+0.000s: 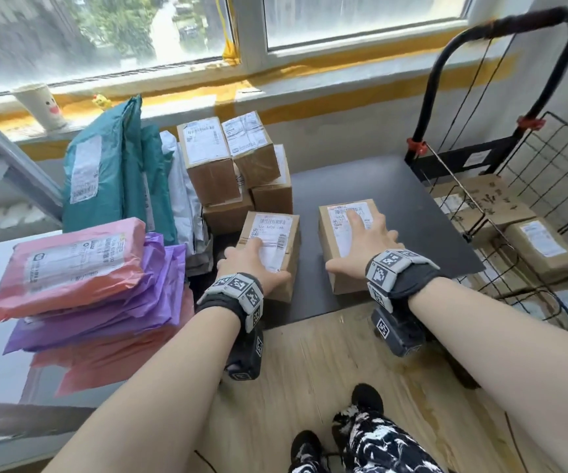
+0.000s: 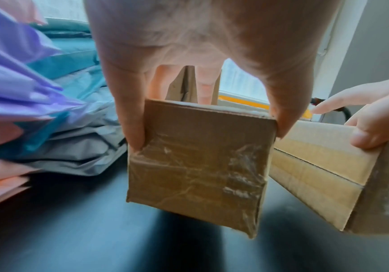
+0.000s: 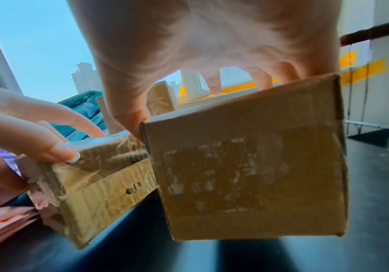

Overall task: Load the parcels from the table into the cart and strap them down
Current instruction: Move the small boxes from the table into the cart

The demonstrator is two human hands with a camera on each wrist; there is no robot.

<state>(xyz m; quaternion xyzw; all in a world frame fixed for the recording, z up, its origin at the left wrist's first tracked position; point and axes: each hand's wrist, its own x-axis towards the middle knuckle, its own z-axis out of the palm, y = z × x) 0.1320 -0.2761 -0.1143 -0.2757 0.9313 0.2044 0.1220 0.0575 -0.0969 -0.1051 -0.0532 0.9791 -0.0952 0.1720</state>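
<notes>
Two small cardboard parcels with white labels are at the front of the dark table (image 1: 395,199). My left hand (image 1: 255,264) grips the left parcel (image 1: 272,247) from above, fingers on its left side and thumb on its right; its taped end (image 2: 196,165) fills the left wrist view. My right hand (image 1: 364,250) grips the right parcel (image 1: 344,240) the same way, and the right wrist view shows its end (image 3: 254,165). I cannot tell whether either parcel is off the tabletop. The wire-sided cart (image 1: 555,158) stands to the right with parcels (image 1: 542,247) in it.
More cardboard boxes (image 1: 228,165) are stacked at the back of the table. Teal mailers (image 1: 105,172) stand upright to the left. Pink (image 1: 71,264) and purple mailer bags (image 1: 105,315) are piled on the near left. The cart's black handle (image 1: 427,107) rises at the right.
</notes>
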